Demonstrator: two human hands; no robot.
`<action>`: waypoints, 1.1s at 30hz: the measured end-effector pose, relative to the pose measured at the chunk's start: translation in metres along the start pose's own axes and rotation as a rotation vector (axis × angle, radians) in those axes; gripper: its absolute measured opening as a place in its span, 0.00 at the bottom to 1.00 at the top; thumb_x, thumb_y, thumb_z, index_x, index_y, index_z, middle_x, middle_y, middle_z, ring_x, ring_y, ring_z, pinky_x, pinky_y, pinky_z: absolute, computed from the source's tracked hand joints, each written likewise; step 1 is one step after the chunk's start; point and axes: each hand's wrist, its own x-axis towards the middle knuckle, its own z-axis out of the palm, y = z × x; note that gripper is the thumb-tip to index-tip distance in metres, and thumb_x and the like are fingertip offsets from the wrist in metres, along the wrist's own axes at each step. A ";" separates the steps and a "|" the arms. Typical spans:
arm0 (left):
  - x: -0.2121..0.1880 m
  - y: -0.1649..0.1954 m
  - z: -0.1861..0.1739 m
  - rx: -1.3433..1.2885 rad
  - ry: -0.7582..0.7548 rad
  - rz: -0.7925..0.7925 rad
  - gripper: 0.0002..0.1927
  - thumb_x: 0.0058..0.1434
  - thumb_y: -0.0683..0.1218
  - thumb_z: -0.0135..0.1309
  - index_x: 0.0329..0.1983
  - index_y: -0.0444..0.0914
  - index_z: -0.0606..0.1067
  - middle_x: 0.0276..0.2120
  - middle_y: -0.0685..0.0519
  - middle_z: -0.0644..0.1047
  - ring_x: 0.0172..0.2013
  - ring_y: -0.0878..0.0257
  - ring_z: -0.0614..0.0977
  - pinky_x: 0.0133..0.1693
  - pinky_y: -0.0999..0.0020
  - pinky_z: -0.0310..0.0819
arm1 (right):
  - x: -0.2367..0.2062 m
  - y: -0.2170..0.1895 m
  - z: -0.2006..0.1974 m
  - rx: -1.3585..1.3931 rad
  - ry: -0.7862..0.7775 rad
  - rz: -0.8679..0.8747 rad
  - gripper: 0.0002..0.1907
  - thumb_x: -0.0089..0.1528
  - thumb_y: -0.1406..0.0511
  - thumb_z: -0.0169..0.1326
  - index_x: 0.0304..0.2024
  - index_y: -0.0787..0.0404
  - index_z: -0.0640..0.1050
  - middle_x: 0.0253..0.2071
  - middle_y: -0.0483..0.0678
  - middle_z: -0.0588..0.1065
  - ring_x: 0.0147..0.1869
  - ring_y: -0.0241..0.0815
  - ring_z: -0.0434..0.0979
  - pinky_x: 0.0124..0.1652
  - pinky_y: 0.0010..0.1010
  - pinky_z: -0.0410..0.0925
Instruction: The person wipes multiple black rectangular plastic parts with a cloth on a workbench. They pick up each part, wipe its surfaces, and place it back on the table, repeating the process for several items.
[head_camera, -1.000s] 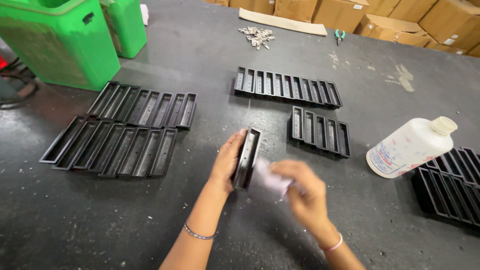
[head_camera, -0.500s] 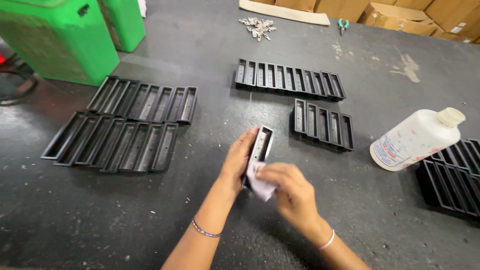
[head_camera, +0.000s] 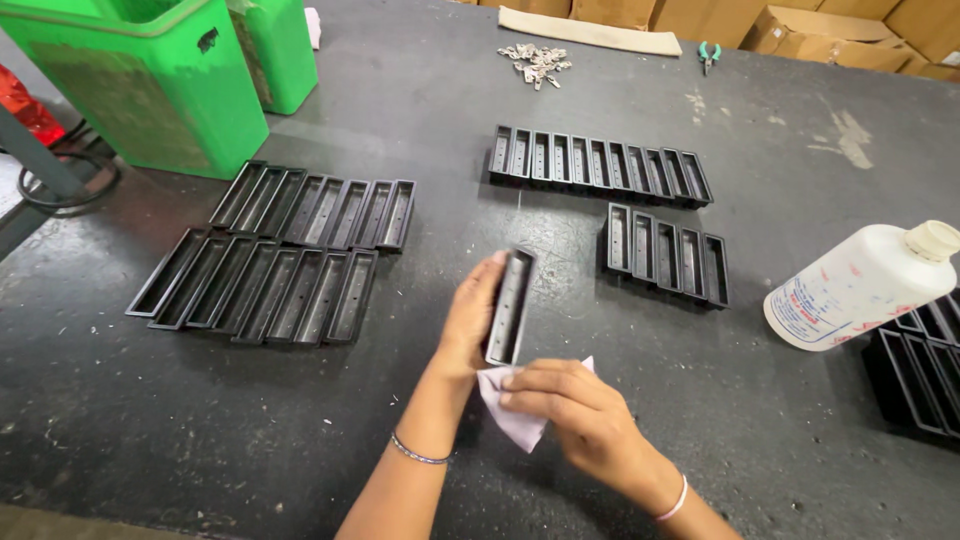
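My left hand (head_camera: 468, 322) grips a long black plastic tray part (head_camera: 510, 304), held on edge with its hollow side facing right. My right hand (head_camera: 575, 412) pinches a small pale cloth (head_camera: 510, 410) pressed against the part's near end. Both hands hover just above the dark tabletop (head_camera: 300, 430).
Rows of the same black parts lie at the left (head_camera: 280, 260), at the back centre (head_camera: 600, 165), at the middle right (head_camera: 665, 252) and at the right edge (head_camera: 925, 365). A white bottle (head_camera: 860, 285) lies on its side. Green bins (head_camera: 150, 75), metal clips (head_camera: 535, 62), pliers (head_camera: 709, 52) and cardboard boxes (head_camera: 800, 25) line the back.
The black part has turned in my left hand, its hollow side now more open to view. My right hand with the cloth has slid down to the part's near end.
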 end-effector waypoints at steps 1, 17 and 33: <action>-0.001 -0.005 0.004 0.039 -0.029 -0.007 0.14 0.69 0.54 0.53 0.46 0.41 0.79 0.27 0.60 0.78 0.23 0.73 0.75 0.25 0.78 0.70 | 0.000 0.001 -0.001 -0.029 0.017 -0.004 0.23 0.53 0.80 0.55 0.48 0.59 0.81 0.52 0.48 0.80 0.59 0.50 0.80 0.57 0.37 0.73; -0.006 0.019 0.000 0.112 -0.004 -0.049 0.17 0.69 0.55 0.53 0.52 0.41 0.80 0.31 0.62 0.80 0.27 0.77 0.77 0.29 0.80 0.71 | -0.005 0.033 -0.033 -0.144 0.126 0.273 0.25 0.50 0.83 0.48 0.43 0.58 0.82 0.50 0.48 0.80 0.58 0.47 0.80 0.56 0.35 0.72; -0.031 -0.001 0.035 0.155 -0.186 -0.212 0.15 0.68 0.54 0.55 0.49 0.39 0.81 0.31 0.59 0.80 0.28 0.74 0.78 0.30 0.79 0.72 | -0.009 0.033 -0.030 -0.157 0.348 0.292 0.23 0.53 0.84 0.50 0.46 0.61 0.80 0.51 0.49 0.79 0.60 0.48 0.80 0.58 0.34 0.73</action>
